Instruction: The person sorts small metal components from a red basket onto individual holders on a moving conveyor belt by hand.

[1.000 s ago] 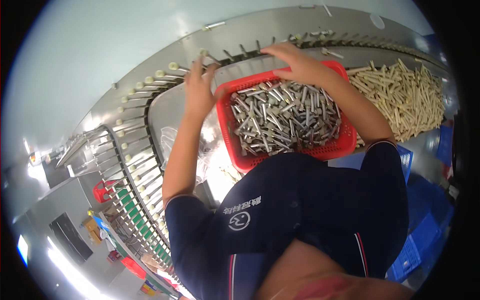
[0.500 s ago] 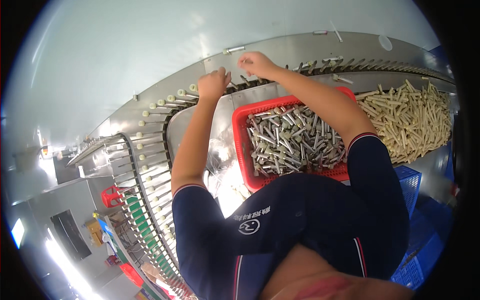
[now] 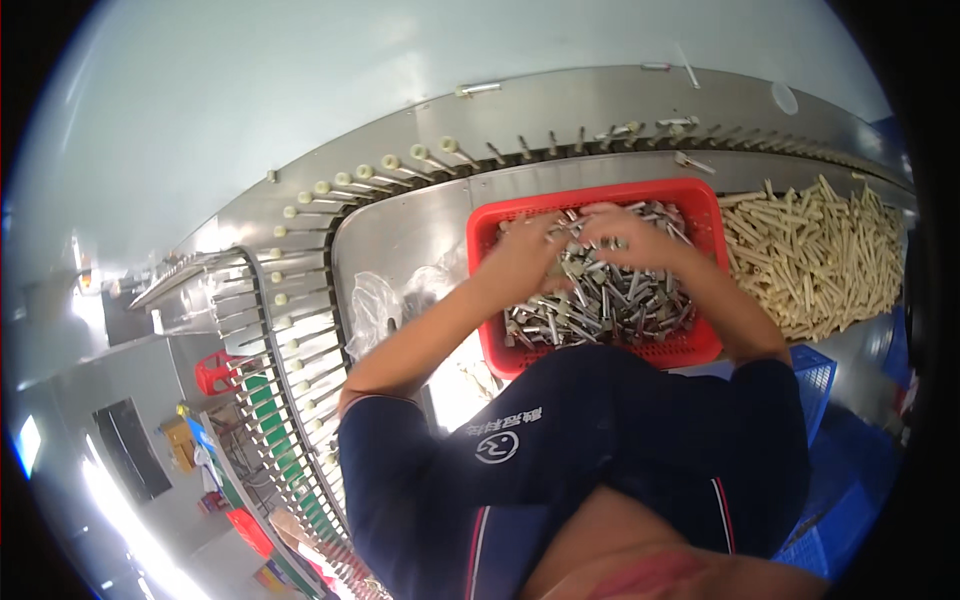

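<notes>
My left hand (image 3: pixel 527 255) and my right hand (image 3: pixel 632 238) are both down in a red plastic basket (image 3: pixel 708 345), blurred by motion. Their fingers look spread, and I make out nothing held in either. Under them lies a heap of small silver metal rods with pale knob-like ends (image 3: pixel 610 310); the hands hide part of it. Just beyond the basket runs a curved conveyor chain (image 3: pixel 470 172) with upright pins. Toward the left, its pins carry pieces with pale round ends (image 3: pixel 389 161); behind the basket, several pins (image 3: pixel 553 142) stand bare.
A pile of cream-coloured sticks (image 3: pixel 820 255) lies right of the basket. Clear plastic film (image 3: pixel 374 305) rests on the metal table to its left. Loose rods (image 3: pixel 480 88) lie on the far metal ledge. Blue crates (image 3: pixel 815 375) stand at the lower right.
Both hands have come back from the conveyor pins into the red basket. The row of pale-ended pieces on the pins now reaches farther right.
</notes>
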Available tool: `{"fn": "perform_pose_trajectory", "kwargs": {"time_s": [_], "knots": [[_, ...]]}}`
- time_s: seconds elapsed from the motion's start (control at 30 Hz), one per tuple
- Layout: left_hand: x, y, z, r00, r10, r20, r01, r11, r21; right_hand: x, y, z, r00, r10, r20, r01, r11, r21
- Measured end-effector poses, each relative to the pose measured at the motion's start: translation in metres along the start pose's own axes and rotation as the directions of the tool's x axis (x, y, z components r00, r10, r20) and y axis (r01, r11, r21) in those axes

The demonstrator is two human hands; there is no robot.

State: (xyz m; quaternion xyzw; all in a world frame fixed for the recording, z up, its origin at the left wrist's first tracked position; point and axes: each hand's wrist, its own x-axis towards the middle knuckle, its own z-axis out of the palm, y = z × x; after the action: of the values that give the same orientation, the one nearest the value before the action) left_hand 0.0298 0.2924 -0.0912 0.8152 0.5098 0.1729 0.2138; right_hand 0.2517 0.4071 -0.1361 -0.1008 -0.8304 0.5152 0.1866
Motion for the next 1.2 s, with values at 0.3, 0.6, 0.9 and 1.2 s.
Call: {"fn": "perform_pose_trajectory", "kwargs": {"time_s": [0.3, 0.6, 0.9, 1.2], "knots": [[-0.006, -0.119, -0.101, 0.883, -0.073, -0.464, 0.275, 0.881, 0.384, 0.095, -0.027, 0.008, 0.898, -0.174, -0.404, 0.05, 0.952, -0.301], [0.018, -0.157, -0.093, 0.91, 0.0, -0.414, 0.28, 0.737, 0.615, 0.204, 0.014, -0.004, 0.995, 0.103, 0.001, -0.083, 0.807, -0.585], [-0.003, -0.061, -0.102, 0.851, -0.207, -0.483, 0.319, 0.934, 0.161, 0.179, 0.028, -0.085, 0.948, 0.074, -0.311, -0.14, 0.971, -0.194], [-0.08, -0.17, 0.062, 0.937, -0.317, -0.144, 0.34, 0.924, 0.175, 0.046, 0.12, 0.03, 0.957, 0.018, 0.289, 0.083, 0.94, -0.332]]}}
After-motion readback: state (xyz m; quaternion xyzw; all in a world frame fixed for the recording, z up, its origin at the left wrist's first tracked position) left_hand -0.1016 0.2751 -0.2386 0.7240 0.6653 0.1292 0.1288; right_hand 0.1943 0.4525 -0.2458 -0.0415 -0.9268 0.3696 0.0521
